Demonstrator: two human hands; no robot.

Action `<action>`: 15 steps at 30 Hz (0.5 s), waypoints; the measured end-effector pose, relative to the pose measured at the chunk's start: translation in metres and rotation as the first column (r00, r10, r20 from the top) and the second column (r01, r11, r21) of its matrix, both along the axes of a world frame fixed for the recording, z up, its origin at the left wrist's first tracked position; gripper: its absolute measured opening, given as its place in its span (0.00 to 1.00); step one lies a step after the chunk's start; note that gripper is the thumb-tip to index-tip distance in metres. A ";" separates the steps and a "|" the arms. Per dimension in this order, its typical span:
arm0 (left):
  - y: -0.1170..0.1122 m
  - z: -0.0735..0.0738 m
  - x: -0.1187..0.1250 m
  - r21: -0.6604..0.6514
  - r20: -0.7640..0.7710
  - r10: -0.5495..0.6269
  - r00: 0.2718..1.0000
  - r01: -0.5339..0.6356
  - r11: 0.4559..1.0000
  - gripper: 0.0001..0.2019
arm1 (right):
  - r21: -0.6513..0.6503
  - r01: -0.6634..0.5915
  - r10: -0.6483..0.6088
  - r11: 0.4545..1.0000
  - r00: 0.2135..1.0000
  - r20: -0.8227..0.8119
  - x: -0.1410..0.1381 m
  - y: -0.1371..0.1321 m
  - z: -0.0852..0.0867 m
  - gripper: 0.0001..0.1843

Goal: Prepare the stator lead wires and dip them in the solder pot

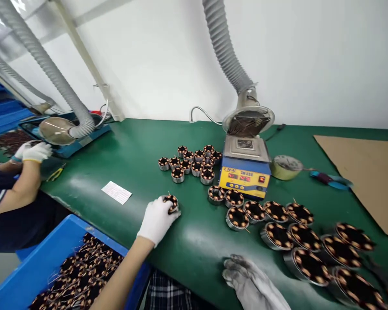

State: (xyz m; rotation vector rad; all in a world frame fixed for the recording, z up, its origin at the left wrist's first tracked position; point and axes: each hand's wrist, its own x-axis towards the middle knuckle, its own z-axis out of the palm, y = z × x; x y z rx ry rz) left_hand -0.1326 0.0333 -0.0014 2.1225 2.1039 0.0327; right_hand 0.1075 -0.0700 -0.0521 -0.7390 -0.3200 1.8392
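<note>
My left hand (158,217), in a white glove, grips a motor stator (171,202) with copper windings and a dark core, at the green tabletop left of the middle. My right hand (247,275), in a stained grey-white glove, is over the table's front edge, fingers loosely bent and nothing visible in them. Ahead of it stand several stators (237,218) in rows that run off to the right. Another group of stators (185,166) stands farther back, left of a blue-and-yellow solder pot (244,176) with a lit red display.
A blue bin (48,262) full of wound stators sits at lower left. A paper slip (117,192) lies on the table. A fume hose (224,43) hangs over the pot. A round tin (286,167), pliers (331,180) and cardboard (365,172) are right. A co-worker's gloved hands (35,151) are far left.
</note>
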 end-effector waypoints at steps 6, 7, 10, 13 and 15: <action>-0.051 -0.006 0.053 -0.171 0.674 -0.209 0.708 0.425 0.889 0.12 | 0.014 0.143 -0.143 0.990 0.989 0.029 -0.007 -0.004 0.008 0.20; -0.054 -0.007 0.061 -0.190 0.723 -0.219 0.656 0.493 0.849 0.13 | 0.013 0.070 -0.070 0.998 0.998 0.011 -0.009 -0.006 0.008 0.22; -0.057 -0.014 0.080 -0.153 0.770 -0.239 0.591 0.536 0.831 0.22 | -0.019 -0.057 0.055 0.998 0.996 -0.069 -0.012 -0.011 0.005 0.20; -0.060 -0.023 0.089 0.009 0.709 -0.357 0.608 0.499 0.867 0.42 | -0.067 0.009 -0.017 0.998 0.992 -0.124 -0.011 -0.012 0.002 0.19; -0.061 -0.024 0.091 0.105 0.659 -0.469 0.588 0.546 0.831 0.44 | -0.070 0.035 -0.045 0.997 0.988 -0.150 -0.010 -0.010 0.003 0.17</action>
